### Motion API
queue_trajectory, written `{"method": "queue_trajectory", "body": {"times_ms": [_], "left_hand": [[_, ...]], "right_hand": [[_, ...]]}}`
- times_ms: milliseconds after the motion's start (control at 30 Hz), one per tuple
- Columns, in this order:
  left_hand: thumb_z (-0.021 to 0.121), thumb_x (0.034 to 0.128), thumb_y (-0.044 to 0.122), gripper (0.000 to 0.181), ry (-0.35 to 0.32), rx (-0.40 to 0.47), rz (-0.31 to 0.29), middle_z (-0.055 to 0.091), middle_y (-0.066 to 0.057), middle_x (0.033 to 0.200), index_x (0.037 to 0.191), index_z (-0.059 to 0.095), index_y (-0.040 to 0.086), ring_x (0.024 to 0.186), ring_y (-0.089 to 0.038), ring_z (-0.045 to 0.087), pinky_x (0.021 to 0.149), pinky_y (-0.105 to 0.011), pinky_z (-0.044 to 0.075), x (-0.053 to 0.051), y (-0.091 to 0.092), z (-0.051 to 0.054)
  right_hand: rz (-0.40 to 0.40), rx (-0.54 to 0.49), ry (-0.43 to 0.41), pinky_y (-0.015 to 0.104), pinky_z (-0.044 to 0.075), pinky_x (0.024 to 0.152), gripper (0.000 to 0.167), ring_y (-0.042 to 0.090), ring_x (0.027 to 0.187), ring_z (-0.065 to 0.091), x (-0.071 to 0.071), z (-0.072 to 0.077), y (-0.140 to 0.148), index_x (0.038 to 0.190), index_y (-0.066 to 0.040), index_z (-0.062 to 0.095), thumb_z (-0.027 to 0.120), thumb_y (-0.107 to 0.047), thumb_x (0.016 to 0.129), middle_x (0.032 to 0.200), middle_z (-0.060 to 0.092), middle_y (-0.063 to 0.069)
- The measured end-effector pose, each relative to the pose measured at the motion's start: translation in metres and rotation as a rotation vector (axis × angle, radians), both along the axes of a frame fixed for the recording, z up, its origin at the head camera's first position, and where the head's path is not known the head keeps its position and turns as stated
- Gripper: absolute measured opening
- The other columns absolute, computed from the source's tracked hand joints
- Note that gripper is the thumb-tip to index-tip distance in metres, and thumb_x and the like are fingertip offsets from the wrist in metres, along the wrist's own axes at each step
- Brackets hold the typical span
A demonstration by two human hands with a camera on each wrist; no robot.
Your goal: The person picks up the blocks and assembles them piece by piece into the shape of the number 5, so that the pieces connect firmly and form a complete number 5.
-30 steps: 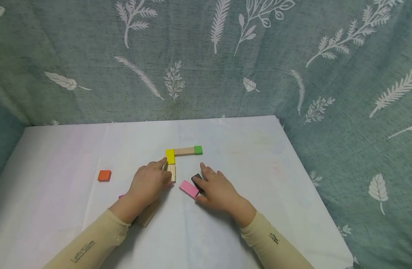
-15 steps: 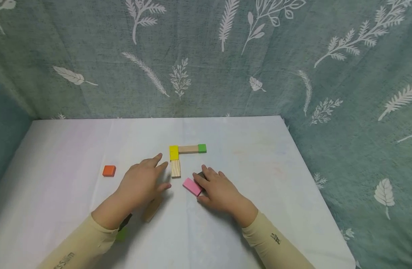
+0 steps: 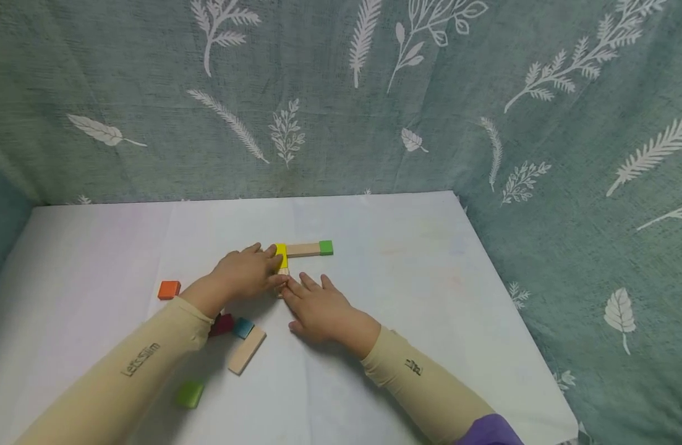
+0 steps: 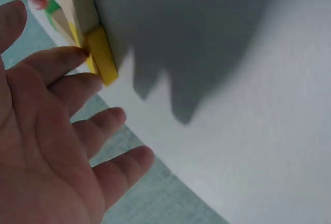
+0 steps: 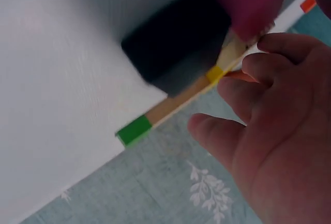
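Head view: left hand (image 3: 242, 273) loosely spread, fingertips at the yellow block (image 3: 282, 250). Right hand (image 3: 321, 312) has fingers extended, by the pale block (image 4: 80, 4). Yellow block sits between pale block and wooden strip (image 3: 303, 250). Right wrist: black block (image 5: 176, 32), pink block (image 5: 253, 1) near right hand; contact unclear.

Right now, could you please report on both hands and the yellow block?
Left hand at yellow block, partly covering it. Right hand close beside left, fingers extended. Dark block, pink block near right hand.
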State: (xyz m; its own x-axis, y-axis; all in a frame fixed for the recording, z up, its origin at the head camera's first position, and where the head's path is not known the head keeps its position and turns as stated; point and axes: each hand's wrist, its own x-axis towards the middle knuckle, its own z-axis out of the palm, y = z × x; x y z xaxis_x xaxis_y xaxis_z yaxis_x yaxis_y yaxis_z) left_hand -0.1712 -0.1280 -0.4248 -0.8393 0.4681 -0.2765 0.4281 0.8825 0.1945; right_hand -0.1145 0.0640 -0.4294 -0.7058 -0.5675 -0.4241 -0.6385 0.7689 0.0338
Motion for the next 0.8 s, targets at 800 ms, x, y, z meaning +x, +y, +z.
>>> {"method": "queue_trajectory", "body": {"times_ms": [800], "left_hand": [[0.057, 0.0952, 0.062, 0.078, -0.016, 0.056, 0.019, 0.030, -0.017, 0.163, 0.153, 0.043, 0.011, 0.145, -0.045, 0.039, 0.113, -0.063, 0.036, 0.010, -0.003, -0.006]], "right_hand": [[0.019, -0.098, -0.008, 0.058, 0.024, 0.123, 0.079, 0.027, 0.156, 0.020, 0.005, -0.012, 0.004, 0.162, -0.019, 0.023, 0.050, -0.060, 0.100, 0.170, 0.014, -0.002]]}}
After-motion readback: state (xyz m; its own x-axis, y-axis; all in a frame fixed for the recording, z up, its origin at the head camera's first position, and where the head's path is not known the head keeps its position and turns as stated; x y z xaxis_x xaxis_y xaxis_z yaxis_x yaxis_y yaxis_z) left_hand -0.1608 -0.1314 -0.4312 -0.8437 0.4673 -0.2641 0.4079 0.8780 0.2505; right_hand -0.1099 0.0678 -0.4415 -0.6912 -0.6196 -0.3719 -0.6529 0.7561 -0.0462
